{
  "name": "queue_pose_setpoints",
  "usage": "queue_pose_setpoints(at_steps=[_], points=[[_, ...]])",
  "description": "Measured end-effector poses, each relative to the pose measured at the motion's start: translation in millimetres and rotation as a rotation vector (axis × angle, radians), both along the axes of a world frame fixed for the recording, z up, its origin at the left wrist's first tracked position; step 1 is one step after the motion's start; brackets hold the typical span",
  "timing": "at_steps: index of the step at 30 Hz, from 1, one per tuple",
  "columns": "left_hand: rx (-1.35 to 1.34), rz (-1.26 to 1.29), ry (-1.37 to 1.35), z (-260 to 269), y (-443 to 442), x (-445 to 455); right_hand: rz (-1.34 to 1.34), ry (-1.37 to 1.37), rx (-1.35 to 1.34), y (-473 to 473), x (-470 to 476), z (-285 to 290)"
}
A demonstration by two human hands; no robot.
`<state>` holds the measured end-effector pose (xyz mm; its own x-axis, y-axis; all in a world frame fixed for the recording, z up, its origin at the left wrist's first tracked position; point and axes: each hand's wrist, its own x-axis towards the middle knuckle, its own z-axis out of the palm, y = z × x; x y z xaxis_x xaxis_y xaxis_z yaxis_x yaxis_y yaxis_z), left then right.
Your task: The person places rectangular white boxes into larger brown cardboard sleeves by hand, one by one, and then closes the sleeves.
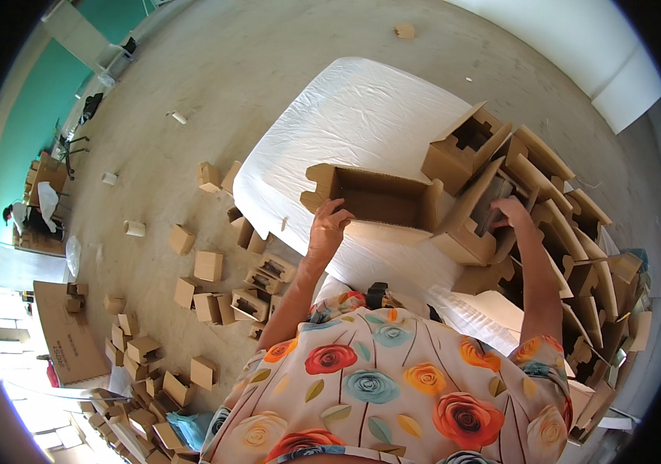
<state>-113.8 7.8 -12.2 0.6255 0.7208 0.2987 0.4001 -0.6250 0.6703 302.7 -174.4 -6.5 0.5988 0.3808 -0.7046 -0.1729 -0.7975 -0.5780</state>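
An open, empty-looking cardboard box (pixel 387 197) lies on a table wrapped in white sheeting (pixel 359 116). My left hand (pixel 330 228) grips its near wall close to the left end, fingers over the rim. To the right, a second open cardboard box (pixel 462 232) stands tilted against its neighbours. My right hand (pixel 510 213) reaches into this one, fingertips at a dark grey piece (pixel 491 204) inside it. Whether those fingers are closed on the piece is hidden. Behind it sits another open box (pixel 465 145) with notched flaps.
Many open cardboard boxes (pixel 588 261) crowd the table's right side. Small cartons (pixel 208 265) lie scattered over the concrete floor (pixel 191 87) at left, with a heap (pixel 144 423) at lower left. White rolls (pixel 134 228) lie farther off. A large printed carton (pixel 66 336) stands at far left.
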Motion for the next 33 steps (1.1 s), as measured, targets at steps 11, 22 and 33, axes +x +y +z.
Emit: queue_pose_setpoints(at_steps=[11,22,33], points=[[0.146,0.031,-0.049,2,-6,-4,-0.074,-0.827,0.898,-49,-106,153],[0.152,0.029,-0.086,-2,-18,-10,1.038,-1.011,0.539,104,-234,68],[0.144,0.048,-0.028,-1,-26,-14,1.367,-0.806,-0.089,174,-239,-42]])
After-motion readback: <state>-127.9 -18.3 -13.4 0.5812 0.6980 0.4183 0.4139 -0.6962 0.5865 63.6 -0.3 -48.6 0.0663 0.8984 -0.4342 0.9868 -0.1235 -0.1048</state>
